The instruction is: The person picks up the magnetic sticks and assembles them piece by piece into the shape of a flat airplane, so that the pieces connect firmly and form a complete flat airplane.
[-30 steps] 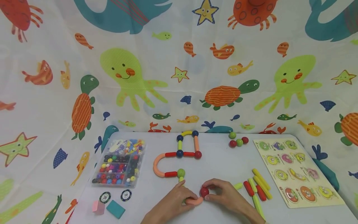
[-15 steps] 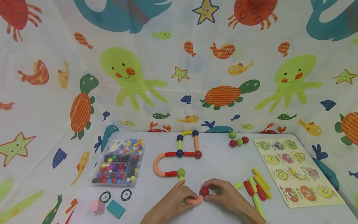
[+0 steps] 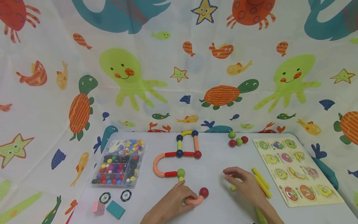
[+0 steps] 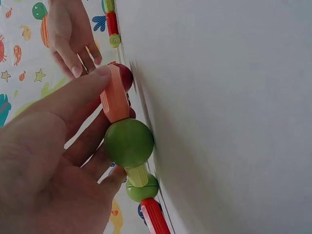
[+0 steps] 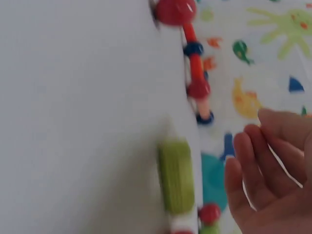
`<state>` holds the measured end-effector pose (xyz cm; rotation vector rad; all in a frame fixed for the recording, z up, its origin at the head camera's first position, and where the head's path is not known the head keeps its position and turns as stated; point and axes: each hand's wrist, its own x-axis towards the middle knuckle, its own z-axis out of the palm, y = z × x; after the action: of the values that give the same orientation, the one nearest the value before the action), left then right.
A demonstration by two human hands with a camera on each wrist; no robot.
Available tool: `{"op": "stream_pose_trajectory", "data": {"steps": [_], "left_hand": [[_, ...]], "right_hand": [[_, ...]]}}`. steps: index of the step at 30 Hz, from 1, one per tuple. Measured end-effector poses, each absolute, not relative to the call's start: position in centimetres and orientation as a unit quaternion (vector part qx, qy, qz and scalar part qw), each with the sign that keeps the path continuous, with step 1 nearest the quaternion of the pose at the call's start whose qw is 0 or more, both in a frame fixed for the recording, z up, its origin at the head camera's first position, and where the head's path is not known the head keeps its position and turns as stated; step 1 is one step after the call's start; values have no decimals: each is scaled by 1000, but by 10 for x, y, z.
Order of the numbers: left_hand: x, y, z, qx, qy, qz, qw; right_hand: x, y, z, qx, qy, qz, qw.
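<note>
My left hand (image 3: pixel 177 199) pinches a curved peach rod (image 3: pixel 196 201), with the thumb along it in the left wrist view. A red ball (image 3: pixel 204 192) sits at the rod's far end. A green ball (image 4: pixel 129 143) joins its near end, then a short light-green rod (image 4: pixel 138 176) leads to another green ball (image 3: pixel 181 172). Red rods, blue balls (image 3: pixel 179 153) and a peach arc (image 3: pixel 157 165) continue this magnetic chain. My right hand (image 3: pixel 247 186) hovers by the loose rods, fingers relaxed and holding nothing. A light-green rod (image 5: pixel 176 178) lies close beneath it, partly hidden in the head view.
Loose yellow rods (image 3: pixel 261 179) lie at the right, beside a fruit puzzle board (image 3: pixel 302 203). Loose red and green balls (image 3: pixel 232 143) stand at the back. At left are a bead box (image 3: pixel 113 186), two chips (image 3: pixel 126 195), a pink block (image 3: pixel 98 207) and a teal block (image 3: pixel 116 209).
My right hand has let go of the red ball and moved right, over the loose rods. The ball stays at the peach rod's end. My left hand keeps its hold.
</note>
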<state>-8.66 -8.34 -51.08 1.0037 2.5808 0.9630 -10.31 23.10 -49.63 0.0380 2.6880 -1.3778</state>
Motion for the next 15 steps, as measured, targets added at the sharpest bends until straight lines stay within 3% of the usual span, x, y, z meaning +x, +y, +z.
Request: {"op": "stream_pose_trajectory", "data": {"steps": [4, 7, 15], "left_hand": [[-87, -83, -511, 334, 875, 332, 108], [-86, -83, -511, 332, 876, 335, 104], [-86, -83, -511, 323, 876, 341, 111]], "right_hand": [[-103, 272, -489, 72, 912, -402, -34], [-100, 297, -488, 140, 915, -373, -66], [-95, 331, -499, 235, 912, -333, -36]]}}
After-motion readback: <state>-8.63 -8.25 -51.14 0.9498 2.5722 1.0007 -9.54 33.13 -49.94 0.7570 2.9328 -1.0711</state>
